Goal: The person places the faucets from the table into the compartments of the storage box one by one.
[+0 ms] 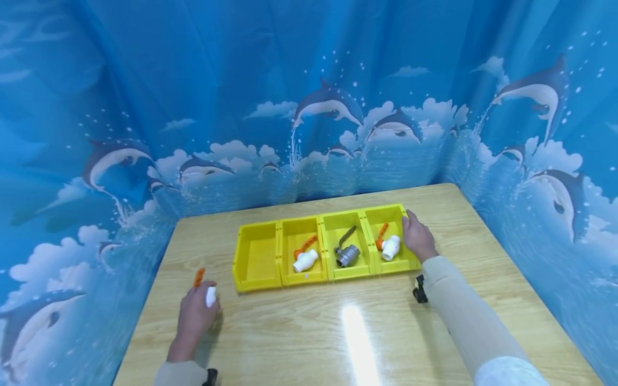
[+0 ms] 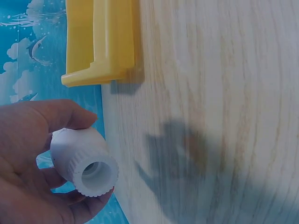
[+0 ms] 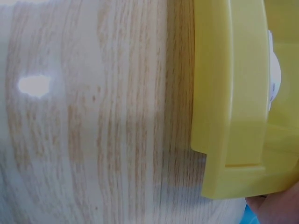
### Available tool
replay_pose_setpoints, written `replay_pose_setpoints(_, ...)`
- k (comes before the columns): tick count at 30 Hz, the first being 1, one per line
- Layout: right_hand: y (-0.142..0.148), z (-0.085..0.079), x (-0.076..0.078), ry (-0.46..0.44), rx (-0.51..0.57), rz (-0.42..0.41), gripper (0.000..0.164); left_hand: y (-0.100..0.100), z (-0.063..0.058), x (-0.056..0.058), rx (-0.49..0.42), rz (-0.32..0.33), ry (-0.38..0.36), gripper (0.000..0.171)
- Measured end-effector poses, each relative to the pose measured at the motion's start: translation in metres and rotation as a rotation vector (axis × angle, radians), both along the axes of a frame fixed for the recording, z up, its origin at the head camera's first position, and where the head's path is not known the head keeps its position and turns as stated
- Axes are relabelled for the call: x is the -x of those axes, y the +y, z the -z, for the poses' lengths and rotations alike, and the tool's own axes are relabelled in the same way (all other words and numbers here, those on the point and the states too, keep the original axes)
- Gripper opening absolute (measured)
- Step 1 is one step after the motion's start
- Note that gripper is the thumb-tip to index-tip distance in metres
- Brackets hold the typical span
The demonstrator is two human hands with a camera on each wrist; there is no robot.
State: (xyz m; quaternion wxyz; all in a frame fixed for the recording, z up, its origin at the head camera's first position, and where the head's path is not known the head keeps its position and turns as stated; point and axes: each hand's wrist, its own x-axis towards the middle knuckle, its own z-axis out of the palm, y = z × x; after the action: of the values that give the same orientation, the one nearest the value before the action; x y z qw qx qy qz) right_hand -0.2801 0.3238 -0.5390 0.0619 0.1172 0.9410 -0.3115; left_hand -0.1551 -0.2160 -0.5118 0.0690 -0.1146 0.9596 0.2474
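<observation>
My left hand (image 1: 198, 311) holds a white plastic ball valve (image 2: 86, 161) with an orange lever handle (image 1: 199, 277), over the table left of the bins. Its round, ridged open end faces the left wrist view, thumb on top and fingers beneath. At the far right, my right hand (image 1: 419, 236) grips the side wall of the end yellow bin (image 1: 398, 214); most of this hand is out of the right wrist view. That bin contains a white valve (image 1: 391, 247) with an orange handle.
Four joined yellow bins stand in a row on the wooden table (image 1: 289, 332). The leftmost bin (image 1: 258, 257) shows a bare floor. Another white valve (image 1: 306, 261) lies in the second, a metal valve (image 1: 347, 256) in the third. A blue dolphin curtain (image 1: 241, 107) surrounds the table.
</observation>
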Motion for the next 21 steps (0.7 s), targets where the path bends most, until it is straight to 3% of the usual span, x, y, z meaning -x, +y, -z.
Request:
replay_pose_setpoints(9,0.001,-0.001,0.001,0.018,-0.012,-0.017,0.066,0.005,-0.006,0.005,0.019,0.045,0.088,0.048)
replay_pose_setpoints(17,-0.001,-0.001,0.0,-0.013,-0.001,-0.004,0.068,0.014,-0.013,0.011,0.005,0.038,0.08,0.051)
replay_pose_setpoints(21,-0.001,-0.001,0.0,-0.017,0.006,0.003,0.068,0.018,-0.018,0.013,0.004,0.081,0.133,0.049)
